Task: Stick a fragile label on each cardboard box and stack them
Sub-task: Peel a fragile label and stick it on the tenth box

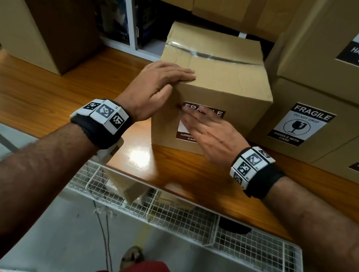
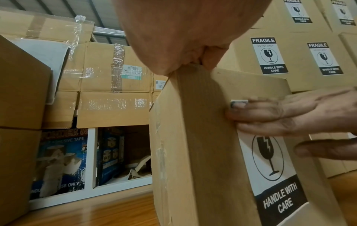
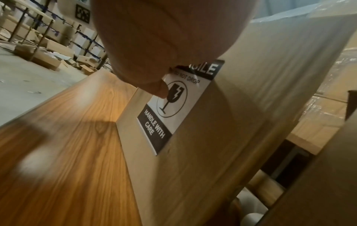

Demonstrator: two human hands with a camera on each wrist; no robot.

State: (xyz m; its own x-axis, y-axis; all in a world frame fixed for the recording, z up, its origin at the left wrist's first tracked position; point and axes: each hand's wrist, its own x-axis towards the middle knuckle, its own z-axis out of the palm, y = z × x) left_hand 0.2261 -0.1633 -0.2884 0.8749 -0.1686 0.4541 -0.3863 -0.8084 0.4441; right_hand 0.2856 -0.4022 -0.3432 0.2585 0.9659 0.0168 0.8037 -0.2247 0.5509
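I see one box (image 1: 215,90) standing on the wooden table (image 1: 41,93). My right hand (image 1: 211,133) lies flat with straight fingers on its one sticker (image 1: 200,125). My left hand (image 1: 155,88) presses flat on the box's top edge, just above. To the right of my hands sit stacked boxes (image 1: 333,88) showing three stickers.

The wooden table (image 1: 41,93) bears the labelled cardboard box (image 1: 217,72); stacked boxes (image 1: 318,93) beside.

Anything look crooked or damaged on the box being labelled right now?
Only wear: the cardboard box has a creased, wrinkled top around its tape seam. Its fragile label sits straight on the front, the right hand flat on it, the left hand steadying the top corner.
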